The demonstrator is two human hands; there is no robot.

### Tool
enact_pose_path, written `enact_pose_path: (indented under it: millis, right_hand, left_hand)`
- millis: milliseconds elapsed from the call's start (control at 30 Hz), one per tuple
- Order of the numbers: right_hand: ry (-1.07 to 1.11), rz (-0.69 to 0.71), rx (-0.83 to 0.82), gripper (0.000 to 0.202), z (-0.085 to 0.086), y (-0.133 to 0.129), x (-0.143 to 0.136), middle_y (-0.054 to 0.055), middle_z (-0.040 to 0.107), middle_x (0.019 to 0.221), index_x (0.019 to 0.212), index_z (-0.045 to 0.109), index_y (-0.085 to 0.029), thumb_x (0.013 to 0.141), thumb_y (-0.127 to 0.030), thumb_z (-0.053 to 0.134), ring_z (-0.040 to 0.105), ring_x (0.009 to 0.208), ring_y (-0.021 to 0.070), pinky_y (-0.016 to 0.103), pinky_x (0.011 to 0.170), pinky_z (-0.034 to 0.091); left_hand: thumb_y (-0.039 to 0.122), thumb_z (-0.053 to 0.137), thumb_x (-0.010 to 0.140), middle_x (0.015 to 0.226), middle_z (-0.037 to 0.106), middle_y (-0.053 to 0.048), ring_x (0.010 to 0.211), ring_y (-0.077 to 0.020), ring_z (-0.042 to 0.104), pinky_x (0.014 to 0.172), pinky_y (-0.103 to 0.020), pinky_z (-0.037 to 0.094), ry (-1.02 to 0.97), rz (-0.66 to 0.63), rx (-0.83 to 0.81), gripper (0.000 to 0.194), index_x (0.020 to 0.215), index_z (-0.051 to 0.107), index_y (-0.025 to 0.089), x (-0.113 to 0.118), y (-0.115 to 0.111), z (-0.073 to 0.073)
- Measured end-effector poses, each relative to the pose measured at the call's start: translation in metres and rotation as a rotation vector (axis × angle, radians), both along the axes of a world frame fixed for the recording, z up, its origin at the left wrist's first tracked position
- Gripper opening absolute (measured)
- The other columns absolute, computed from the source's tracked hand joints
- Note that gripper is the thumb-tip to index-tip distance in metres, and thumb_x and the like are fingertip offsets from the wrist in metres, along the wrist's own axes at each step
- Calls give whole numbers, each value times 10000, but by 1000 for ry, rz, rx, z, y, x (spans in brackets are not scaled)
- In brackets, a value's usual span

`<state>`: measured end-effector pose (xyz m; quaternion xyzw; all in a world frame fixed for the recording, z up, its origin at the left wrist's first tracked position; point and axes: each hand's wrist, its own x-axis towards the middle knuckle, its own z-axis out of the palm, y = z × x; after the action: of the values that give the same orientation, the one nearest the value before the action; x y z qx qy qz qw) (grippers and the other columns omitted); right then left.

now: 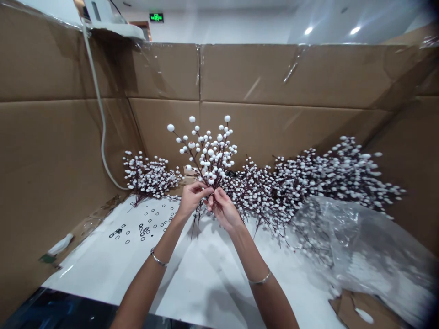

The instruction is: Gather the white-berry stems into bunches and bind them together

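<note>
In front of me a bunch of artificial berry stems, white berries on dark red-brown twigs, stands upright between my hands. My left hand pinches it from the left where the twigs come together. From the right, my right hand has its thumb and fingers closed on the same spot, almost touching the left. Bare stem ends stick out below my fingers. Whether a small ring is between my fingertips cannot be made out. Small black rings lie scattered on the white surface to the left of my hands.
A smaller pile of berry stems lies at the back left, a large heap at the back right. Crumpled clear plastic covers the right side. Cardboard walls enclose the white tabletop. A white cable hangs at left.
</note>
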<state>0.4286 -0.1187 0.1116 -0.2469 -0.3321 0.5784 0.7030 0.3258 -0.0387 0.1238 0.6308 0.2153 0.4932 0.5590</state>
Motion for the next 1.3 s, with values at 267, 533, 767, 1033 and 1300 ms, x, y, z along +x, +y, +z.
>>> enact_pose_path:
  millis: [267,533,767,1033,1300]
  right_hand:
    - [-36,108,-1,329,-3,-2,4,-64,534,575,802,380,-199,796,-355,669,524,482,76,192,524,420]
    - [-42,136,2,370,-4,0,-5,-63,517,540,824,414,-195,739,-382,723,476,442,71,181,436,381]
    - [-126,95,21,403,-4,0,-1,-60,509,533,808,428,-189,716,-428,739,467,457,60,167,440,378]
    - [-9,-129,89,256,14,-14,21,-65,494,578,790,511,-198,739,-325,727,445,471,50,211,544,449]
    - [47,-249,155,180,34,-34,48,-80,423,531,767,512,-216,793,-304,666,402,457,49,273,864,511]
  left_hand:
    - [463,792,631,652,660,-40,555,-134,608,534,-231,495,49,-333,-148,451,875,648,112,0,8,-1]
    - [526,680,751,592,655,-78,416,-186,617,402,-259,516,111,-667,-236,451,964,638,131,-5,13,-6]
    - [570,690,720,725,693,-125,426,-164,605,443,-285,531,165,-663,-178,498,940,657,124,0,7,5]
    - [513,529,853,1045,690,-126,940,-191,646,788,-291,500,296,-117,99,410,1021,696,178,-45,46,1]
    - [539,589,754,737,669,-96,702,-255,607,659,-329,418,985,216,158,381,739,656,165,-43,33,-92]
